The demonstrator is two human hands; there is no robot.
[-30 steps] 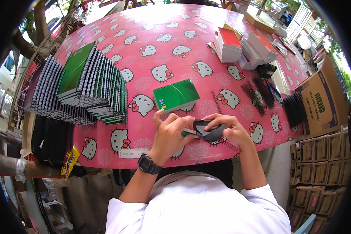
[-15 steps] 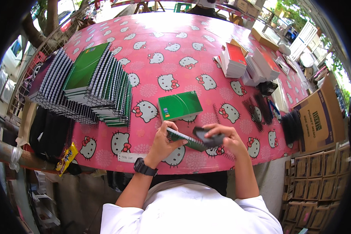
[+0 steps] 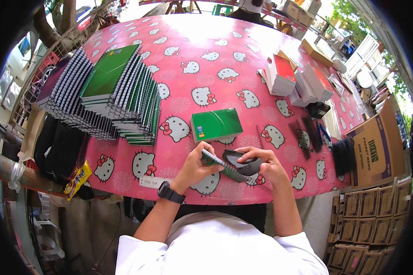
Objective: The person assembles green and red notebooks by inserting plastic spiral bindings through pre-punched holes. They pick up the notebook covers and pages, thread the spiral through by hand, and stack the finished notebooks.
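L hand (image 3: 196, 168) pinches grn spiral notebook (image 3: 232, 173), long axis 10-to-4 o'clock; R hand (image 3: 265, 166), nearer 4-o'clock end, grips dk tool (image 3: 248, 169) at notebook's 2 o'clock.

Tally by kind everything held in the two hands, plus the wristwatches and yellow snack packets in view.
Green spiral notebook, in the left hand: 1
Dark grey hand tool, in the right hand: 1
Black wristwatch: 1
Yellow snack packet: 1
Total: 4
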